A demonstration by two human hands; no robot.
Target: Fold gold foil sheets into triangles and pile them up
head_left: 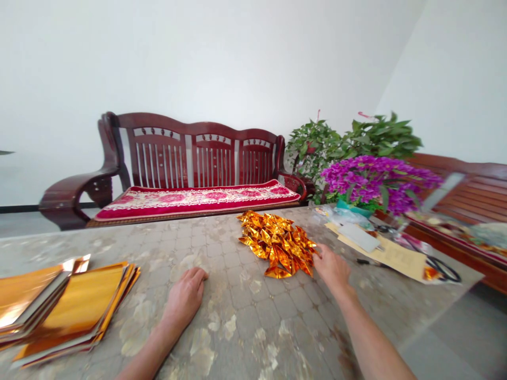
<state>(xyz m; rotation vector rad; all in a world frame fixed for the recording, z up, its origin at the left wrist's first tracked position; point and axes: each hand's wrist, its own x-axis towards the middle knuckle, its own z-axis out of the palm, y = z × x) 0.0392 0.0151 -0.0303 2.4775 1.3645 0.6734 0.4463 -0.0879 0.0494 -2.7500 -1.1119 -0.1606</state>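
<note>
A heap of folded gold foil paper ingots (273,240) lies on the patterned table (237,327), a little right of centre. At the heap's right edge, my right hand (331,268) has its fingertips closed on one of the folded paper ingots; the fingers partly hide it. My left hand (187,289) rests on the tabletop left of the heap, its fingers curled together, and nothing shows in it. Farther left lie two stacks of flat gold foil paper sheets, a nearer stack (85,301) and one at the frame's edge (27,290).
To the right, a grey-white phone-like slab (358,237) lies on tan paper (400,258), beside a black cable loop (446,269). Purple flowers (376,177) stand at the table's back right corner. A dark wooden bench (214,153) with a red-and-white cover is behind the table.
</note>
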